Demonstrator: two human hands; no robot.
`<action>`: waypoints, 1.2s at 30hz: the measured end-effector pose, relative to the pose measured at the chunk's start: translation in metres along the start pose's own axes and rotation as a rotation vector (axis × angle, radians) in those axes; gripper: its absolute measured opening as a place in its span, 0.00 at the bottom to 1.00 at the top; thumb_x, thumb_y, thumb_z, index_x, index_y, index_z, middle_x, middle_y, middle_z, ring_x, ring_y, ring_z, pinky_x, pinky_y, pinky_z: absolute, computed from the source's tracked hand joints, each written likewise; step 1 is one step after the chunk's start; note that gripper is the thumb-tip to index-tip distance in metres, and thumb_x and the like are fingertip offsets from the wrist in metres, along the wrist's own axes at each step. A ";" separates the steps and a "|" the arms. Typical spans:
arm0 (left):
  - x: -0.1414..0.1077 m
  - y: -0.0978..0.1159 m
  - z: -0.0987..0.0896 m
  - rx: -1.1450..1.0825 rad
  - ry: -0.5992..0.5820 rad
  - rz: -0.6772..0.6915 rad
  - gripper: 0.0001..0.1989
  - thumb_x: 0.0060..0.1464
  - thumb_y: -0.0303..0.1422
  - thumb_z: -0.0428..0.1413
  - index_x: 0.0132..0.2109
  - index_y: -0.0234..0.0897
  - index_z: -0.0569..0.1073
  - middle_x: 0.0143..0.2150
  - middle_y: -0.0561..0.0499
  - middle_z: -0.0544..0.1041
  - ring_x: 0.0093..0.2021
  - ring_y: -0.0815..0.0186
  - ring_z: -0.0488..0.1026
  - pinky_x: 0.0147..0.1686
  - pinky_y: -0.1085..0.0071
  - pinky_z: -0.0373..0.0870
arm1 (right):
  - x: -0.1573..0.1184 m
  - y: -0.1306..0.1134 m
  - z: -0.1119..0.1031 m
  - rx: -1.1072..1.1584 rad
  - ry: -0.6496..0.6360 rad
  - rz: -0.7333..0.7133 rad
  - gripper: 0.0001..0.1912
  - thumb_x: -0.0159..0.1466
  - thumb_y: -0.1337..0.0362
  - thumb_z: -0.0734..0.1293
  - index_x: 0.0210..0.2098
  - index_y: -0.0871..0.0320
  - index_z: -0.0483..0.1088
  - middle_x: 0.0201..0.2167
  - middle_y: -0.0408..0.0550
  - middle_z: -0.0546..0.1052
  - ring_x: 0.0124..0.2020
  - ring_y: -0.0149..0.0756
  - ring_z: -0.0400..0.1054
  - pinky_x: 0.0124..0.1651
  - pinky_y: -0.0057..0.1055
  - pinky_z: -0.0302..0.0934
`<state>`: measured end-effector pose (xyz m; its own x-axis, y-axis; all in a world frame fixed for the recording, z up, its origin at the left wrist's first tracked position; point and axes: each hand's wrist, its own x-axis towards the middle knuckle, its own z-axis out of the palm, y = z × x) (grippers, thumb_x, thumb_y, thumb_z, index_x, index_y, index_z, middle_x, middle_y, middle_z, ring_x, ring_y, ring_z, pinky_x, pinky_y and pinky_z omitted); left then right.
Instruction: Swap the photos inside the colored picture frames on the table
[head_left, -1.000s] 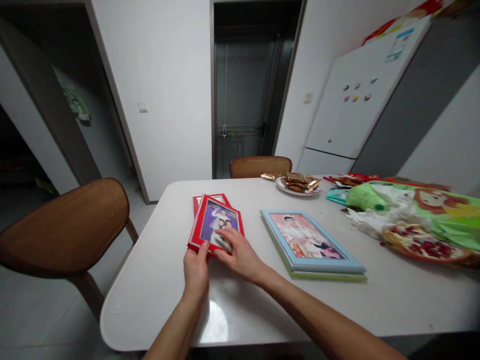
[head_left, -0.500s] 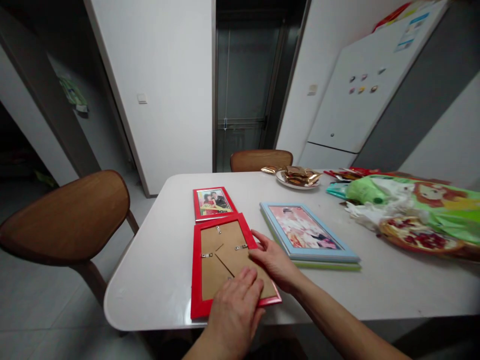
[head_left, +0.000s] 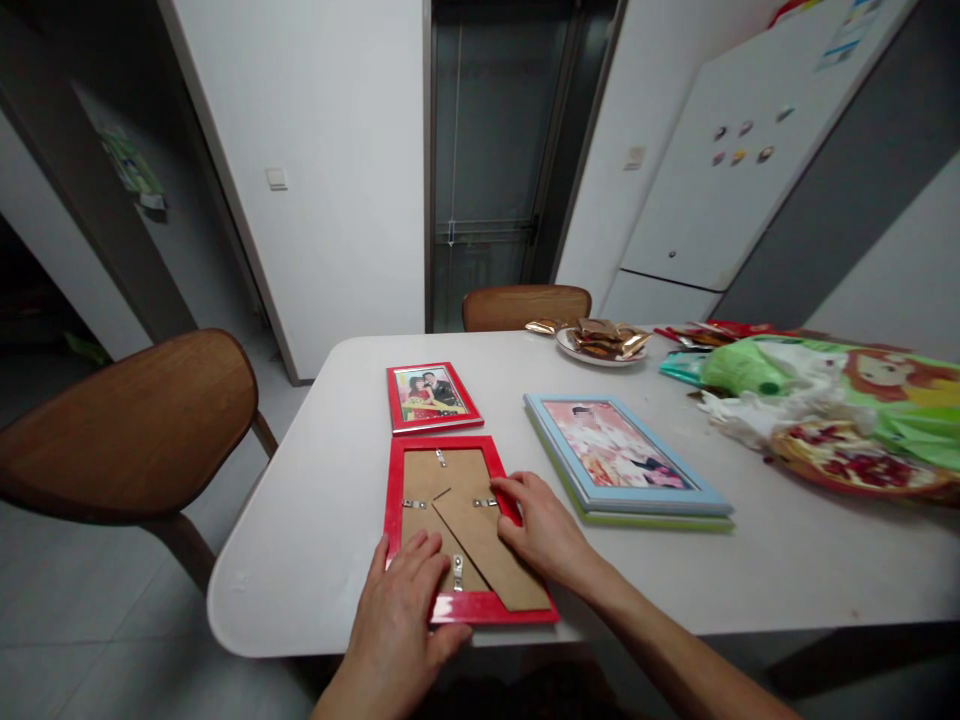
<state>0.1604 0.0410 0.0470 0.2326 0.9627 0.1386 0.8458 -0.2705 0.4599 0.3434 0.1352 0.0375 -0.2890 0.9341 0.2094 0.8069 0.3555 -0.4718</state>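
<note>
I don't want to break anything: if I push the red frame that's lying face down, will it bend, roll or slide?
The face-down red frame probably won't bend much, since its border looks straight and stiff. It's unlikely to roll, being flat and rectangular. It might slide easily, because the white table looks smooth.

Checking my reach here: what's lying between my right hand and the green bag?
In the head view, a blue picture frame atop a green-edged item lies between your right hand and the green bag, with crumpled white material nearer the bag.
</note>
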 end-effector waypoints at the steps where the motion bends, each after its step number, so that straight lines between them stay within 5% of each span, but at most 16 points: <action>1: 0.000 -0.002 0.000 -0.025 0.005 -0.001 0.23 0.37 0.34 0.60 0.45 0.38 0.68 0.53 0.42 0.65 0.54 0.53 0.60 0.54 0.47 0.45 | 0.001 0.000 0.000 -0.010 -0.008 -0.011 0.22 0.49 0.70 0.59 0.44 0.59 0.66 0.47 0.55 0.64 0.47 0.40 0.58 0.48 0.36 0.52; 4: 0.000 -0.006 -0.002 -0.079 0.004 -0.006 0.19 0.35 0.33 0.60 0.39 0.39 0.69 0.52 0.42 0.66 0.53 0.54 0.61 0.54 0.47 0.44 | 0.007 0.000 0.001 -0.012 -0.054 -0.060 0.20 0.49 0.72 0.59 0.41 0.60 0.69 0.52 0.55 0.59 0.53 0.42 0.53 0.52 0.37 0.49; 10: 0.002 -0.009 -0.001 -0.086 0.000 -0.005 0.12 0.33 0.31 0.61 0.29 0.38 0.68 0.52 0.43 0.66 0.53 0.54 0.61 0.55 0.49 0.44 | 0.022 -0.001 0.007 -0.045 -0.013 -0.077 0.13 0.54 0.71 0.58 0.34 0.61 0.72 0.44 0.55 0.66 0.46 0.39 0.58 0.48 0.33 0.53; 16: 0.001 -0.009 -0.001 -0.098 0.014 -0.012 0.12 0.33 0.31 0.61 0.29 0.38 0.67 0.52 0.43 0.67 0.53 0.54 0.61 0.55 0.48 0.43 | 0.013 -0.009 0.004 -0.084 0.033 -0.162 0.14 0.55 0.69 0.59 0.39 0.58 0.70 0.43 0.53 0.68 0.45 0.41 0.58 0.47 0.38 0.53; 21: 0.001 -0.011 0.001 -0.109 0.023 -0.007 0.14 0.32 0.32 0.61 0.30 0.38 0.67 0.52 0.42 0.67 0.53 0.54 0.61 0.55 0.49 0.44 | -0.007 -0.030 -0.006 0.122 -0.244 -0.470 0.15 0.51 0.71 0.62 0.37 0.53 0.71 0.48 0.48 0.65 0.49 0.38 0.56 0.51 0.37 0.51; 24: 0.000 -0.012 0.002 -0.105 0.020 -0.016 0.14 0.32 0.32 0.62 0.30 0.38 0.67 0.52 0.41 0.66 0.53 0.54 0.61 0.55 0.49 0.44 | -0.012 -0.038 -0.007 0.176 -0.338 -0.478 0.13 0.50 0.71 0.64 0.34 0.52 0.73 0.48 0.48 0.65 0.51 0.39 0.55 0.52 0.38 0.50; 30: 0.000 -0.011 0.003 -0.122 0.023 -0.021 0.12 0.33 0.31 0.61 0.29 0.38 0.67 0.53 0.41 0.66 0.54 0.55 0.60 0.55 0.49 0.44 | -0.010 -0.042 0.003 0.165 -0.209 -0.453 0.06 0.53 0.69 0.63 0.26 0.55 0.73 0.43 0.49 0.68 0.46 0.38 0.58 0.47 0.37 0.54; 36: 0.000 -0.011 0.002 -0.109 0.054 0.009 0.13 0.32 0.32 0.61 0.29 0.38 0.67 0.51 0.43 0.68 0.52 0.55 0.62 0.54 0.49 0.45 | 0.012 -0.051 0.006 0.136 -0.145 -0.381 0.11 0.57 0.67 0.59 0.36 0.59 0.70 0.36 0.49 0.71 0.39 0.33 0.62 0.44 0.30 0.54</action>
<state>0.1526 0.0435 0.0399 0.2114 0.9590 0.1886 0.7860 -0.2815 0.5504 0.2952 0.1284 0.0588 -0.6307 0.7265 0.2728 0.5560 0.6682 -0.4943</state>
